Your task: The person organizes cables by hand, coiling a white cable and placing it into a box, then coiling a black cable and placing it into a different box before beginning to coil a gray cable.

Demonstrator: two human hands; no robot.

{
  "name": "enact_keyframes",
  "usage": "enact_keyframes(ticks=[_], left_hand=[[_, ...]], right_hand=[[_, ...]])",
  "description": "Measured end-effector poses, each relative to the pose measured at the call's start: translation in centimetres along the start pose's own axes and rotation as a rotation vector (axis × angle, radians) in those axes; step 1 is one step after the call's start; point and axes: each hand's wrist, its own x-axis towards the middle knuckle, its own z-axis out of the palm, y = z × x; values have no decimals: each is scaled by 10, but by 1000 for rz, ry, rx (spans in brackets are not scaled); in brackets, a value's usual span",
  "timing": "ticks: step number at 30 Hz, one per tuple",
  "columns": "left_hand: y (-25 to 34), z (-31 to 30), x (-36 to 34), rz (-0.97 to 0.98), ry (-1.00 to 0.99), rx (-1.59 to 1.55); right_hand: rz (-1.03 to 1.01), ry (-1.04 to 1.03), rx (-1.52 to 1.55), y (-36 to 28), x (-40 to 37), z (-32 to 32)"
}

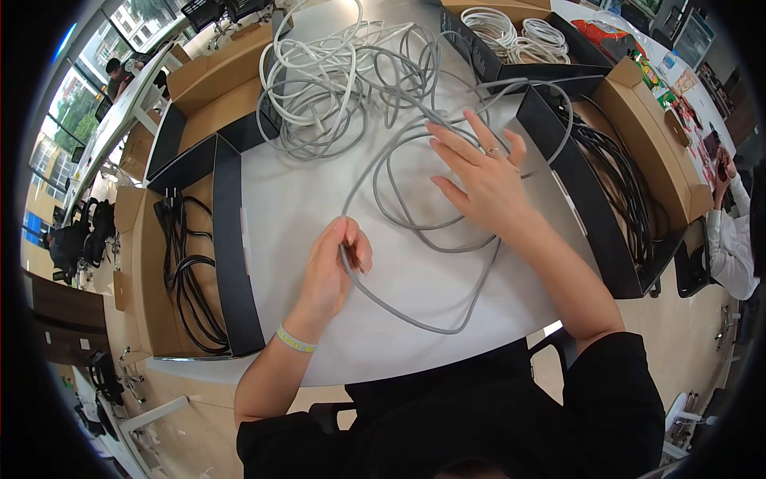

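My left hand point(339, 255) is closed round a grey cable point(399, 314) near the middle of the white table; the cable runs up from the hand and also loops down toward the table's front edge. To the right, my right hand point(483, 172) has its fingers spread, palm down, over loose loops of the grey cable. Whether its fingertips touch the cable is hard to tell. Beyond both hands lies a tangled heap of white cables point(319, 80), with grey loops mixed in.
On the left, a black box point(231, 255) holds black power cords point(187, 295), with another open box point(211, 112) behind it. At the right stands a box point(574, 207) of black cables. Coiled white cables point(519, 36) fill a back box. A person point(730, 223) sits far right.
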Motion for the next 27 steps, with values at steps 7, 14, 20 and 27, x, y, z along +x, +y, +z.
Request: enact_keyframes(ticks=[7,14,20,27], left_hand=[[3,-14,5,222,290,-210],[-9,0,-6,283,32,77],[-3,4,-5,102,7,227],[9,-5,-4,-170,65,23]], right_hand=[[289,115,-78,35,2,10],[-101,128,417,-29,0,-26],[-58,108,892,-47,-9,-16],[-567,214,436,-37,7,-26]])
